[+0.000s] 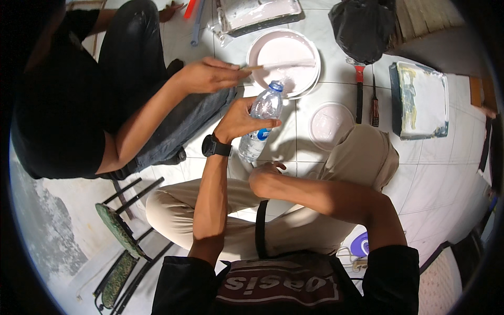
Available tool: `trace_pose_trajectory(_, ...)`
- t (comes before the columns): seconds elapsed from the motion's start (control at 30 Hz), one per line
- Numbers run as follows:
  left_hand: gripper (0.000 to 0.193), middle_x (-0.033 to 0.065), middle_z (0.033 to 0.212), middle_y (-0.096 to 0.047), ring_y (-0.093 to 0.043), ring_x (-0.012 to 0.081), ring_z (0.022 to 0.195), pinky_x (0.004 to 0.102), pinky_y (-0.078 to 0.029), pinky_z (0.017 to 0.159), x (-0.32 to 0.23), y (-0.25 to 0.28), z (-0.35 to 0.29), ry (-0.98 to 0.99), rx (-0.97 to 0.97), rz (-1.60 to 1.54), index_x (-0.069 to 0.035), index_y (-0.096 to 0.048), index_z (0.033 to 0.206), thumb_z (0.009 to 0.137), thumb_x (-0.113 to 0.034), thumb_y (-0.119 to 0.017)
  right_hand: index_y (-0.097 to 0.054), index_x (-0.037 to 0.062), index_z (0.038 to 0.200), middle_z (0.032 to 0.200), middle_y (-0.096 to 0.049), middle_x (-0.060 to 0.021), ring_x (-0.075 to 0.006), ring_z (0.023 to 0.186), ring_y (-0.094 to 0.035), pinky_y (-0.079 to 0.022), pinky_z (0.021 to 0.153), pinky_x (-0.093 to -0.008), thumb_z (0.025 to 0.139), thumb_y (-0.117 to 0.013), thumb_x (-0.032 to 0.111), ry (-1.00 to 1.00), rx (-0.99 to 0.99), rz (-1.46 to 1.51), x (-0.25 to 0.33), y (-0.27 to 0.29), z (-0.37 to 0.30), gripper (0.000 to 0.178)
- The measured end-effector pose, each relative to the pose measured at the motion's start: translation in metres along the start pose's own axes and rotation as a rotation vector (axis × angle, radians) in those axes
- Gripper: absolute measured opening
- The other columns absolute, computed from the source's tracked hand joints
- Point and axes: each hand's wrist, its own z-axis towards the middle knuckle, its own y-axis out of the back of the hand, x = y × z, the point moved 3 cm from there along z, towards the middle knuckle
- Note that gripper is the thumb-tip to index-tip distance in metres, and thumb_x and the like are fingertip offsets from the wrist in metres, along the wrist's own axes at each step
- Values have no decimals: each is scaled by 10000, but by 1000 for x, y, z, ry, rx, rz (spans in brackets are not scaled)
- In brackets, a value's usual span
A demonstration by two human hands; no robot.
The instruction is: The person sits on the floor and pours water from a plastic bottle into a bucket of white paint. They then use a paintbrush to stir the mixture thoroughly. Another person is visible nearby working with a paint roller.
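Note:
My left hand (244, 123), with a black watch on its wrist, is wrapped round a clear plastic bottle (253, 143) with a blue label. The bottle leans with its blue-ringed neck at the near rim of a white bucket (253, 48) of pale pink paint; whether liquid leaves it I cannot tell. My right hand (269, 170) is near the bottle's base, holding nothing I can see, fingers partly hidden but loosely apart. At the left, a co-worker's hand (207, 75) grips a stick (257, 68) that reaches across the bucket, its far end coated in paint.
A round lid (332, 125) smeared with pink lies right of the bucket. Beyond are a paint tray (262, 13), a black plastic bag (362, 31), a red-and-black tool (359, 86), a screwdriver (374, 107) and another tray (421, 100). A folding chair (123, 233) stands lower left.

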Motion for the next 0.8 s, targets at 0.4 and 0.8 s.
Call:
trace_pose_trajectory(0.4, 496, 68, 849, -764, -667, 149, 752, 319, -547, 765, 23, -1, 6, -80, -50, 91, -9, -790, 1002, 717, -376, -965, -829, 64, 1085, 1050, -810, -136, -358, 938, -778, -599, 662, -629, 862, -708, 139, 153, -49, -46, -4, -30, 16, 264)
trace_pose_trajectory(0.8, 542, 132, 799, -738, -696, 241, 735, 369, -545, 739, 11, 7, -1, 69, 8, 47, -9, -764, 918, 684, -455, -965, -803, 33, 1068, 1036, -799, -177, -343, 951, -783, -616, 692, -559, 875, -691, 165, 102, -165, -12, -7, -48, 29, 259)
